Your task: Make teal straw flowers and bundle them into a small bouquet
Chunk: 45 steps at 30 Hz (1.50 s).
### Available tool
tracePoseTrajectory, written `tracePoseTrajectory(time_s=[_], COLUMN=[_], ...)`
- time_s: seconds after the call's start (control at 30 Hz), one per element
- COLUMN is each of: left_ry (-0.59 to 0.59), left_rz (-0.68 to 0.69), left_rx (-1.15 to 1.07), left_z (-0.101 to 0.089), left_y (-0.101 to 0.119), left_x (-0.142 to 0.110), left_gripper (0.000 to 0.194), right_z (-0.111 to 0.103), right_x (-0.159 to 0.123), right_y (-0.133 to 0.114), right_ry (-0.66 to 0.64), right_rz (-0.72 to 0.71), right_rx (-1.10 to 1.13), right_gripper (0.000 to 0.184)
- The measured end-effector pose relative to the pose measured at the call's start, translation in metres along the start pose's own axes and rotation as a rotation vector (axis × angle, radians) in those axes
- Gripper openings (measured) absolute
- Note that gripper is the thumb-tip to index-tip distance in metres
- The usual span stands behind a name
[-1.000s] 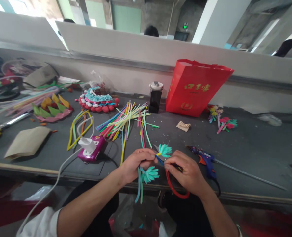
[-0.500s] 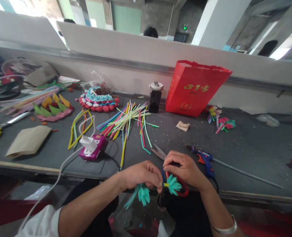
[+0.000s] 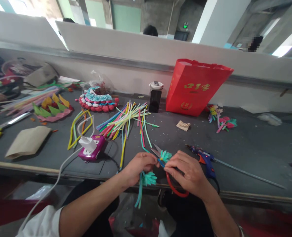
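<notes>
My left hand (image 3: pixel 142 166) is closed, its fingertips pinching the base of a small teal flower (image 3: pixel 165 155) with a bit of yellow below its petals. Beneath that palm hangs another teal flower (image 3: pixel 149 178) with long teal stems. A blue strip (image 3: pixel 161 163) runs from the small flower's base to my right hand (image 3: pixel 185 169), whose thumb and fingers are pinched on its end. Partly hidden under my right hand lie scissors (image 3: pixel 176 191), their red handle over the table edge and their blades pointing away.
A blue glue gun (image 3: pixel 206 161) lies right of my hands. Coloured straws (image 3: pixel 126 120) are heaped ahead, near a purple power socket (image 3: pixel 92 149). Farther back stand a bottle (image 3: pixel 155 98) and a red bag (image 3: pixel 197 89). Finished-looking flowers (image 3: pixel 226 123) lie at the right.
The small teal flower has moved up and left, from beside the scissors' handle to over their blades. The hanging flower has risen with my left hand and shifted right.
</notes>
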<state>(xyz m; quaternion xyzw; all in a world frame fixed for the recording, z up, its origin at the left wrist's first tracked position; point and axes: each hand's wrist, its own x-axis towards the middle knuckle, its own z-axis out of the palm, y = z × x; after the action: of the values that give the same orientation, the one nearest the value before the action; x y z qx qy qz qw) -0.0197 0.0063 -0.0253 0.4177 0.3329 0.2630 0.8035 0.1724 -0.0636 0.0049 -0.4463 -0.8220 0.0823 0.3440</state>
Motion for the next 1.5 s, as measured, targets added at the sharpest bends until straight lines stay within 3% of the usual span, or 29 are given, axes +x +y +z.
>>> tracePoseTrajectory(time_s=[0.13,0.27,0.4,0.57,0.77,0.87,1.03,1.13,1.27,1.5], left_ry=[-0.037,-0.202,-0.372,-0.453,-0.437,-0.37,-0.125,-0.061,-0.099,-0.281], left_rz=[0.08,0.101,-0.022,-0.194,-0.234,-0.215,-0.142,-0.074,0.024,0.126], left_rx=[-0.117,-0.245,-0.195,0.015,0.317,0.389,0.249,0.059,-0.102,-0.265], left_z=[-0.002,-0.003,-0.003,-0.004,-0.001,0.002,0.005,0.003,-0.001,-0.001], left_y=[0.002,0.003,0.004,0.003,-0.001,-0.004,-0.005,-0.004,-0.001,0.002], left_x=[0.0,-0.006,-0.013,-0.015,-0.012,-0.011,-0.007,-0.003,-0.001,-0.009], left_gripper=[0.015,0.015,0.014,0.01,0.008,0.009,0.01,0.01,0.013,0.014], right_z=[0.005,0.01,0.011,0.006,0.0,-0.004,-0.007,-0.006,-0.003,0.004], right_x=[-0.001,-0.001,0.001,0.003,0.004,0.003,-0.002,-0.004,-0.003,-0.001], right_y=[0.003,0.008,0.01,0.008,0.01,0.009,0.004,0.003,0.004,0.006], right_ry=[0.021,0.064,0.005,-0.089,-0.168,-0.162,-0.083,-0.05,-0.001,0.06], right_rz=[0.087,0.166,0.214,0.288,0.159,0.09,0.054,0.024,0.07,0.243], right_rx=[0.032,0.12,0.282,0.359,0.324,0.289,0.154,0.101,0.117,0.275], right_gripper=[0.011,0.009,0.012,0.011,0.011,0.01,0.006,0.005,0.006,0.007])
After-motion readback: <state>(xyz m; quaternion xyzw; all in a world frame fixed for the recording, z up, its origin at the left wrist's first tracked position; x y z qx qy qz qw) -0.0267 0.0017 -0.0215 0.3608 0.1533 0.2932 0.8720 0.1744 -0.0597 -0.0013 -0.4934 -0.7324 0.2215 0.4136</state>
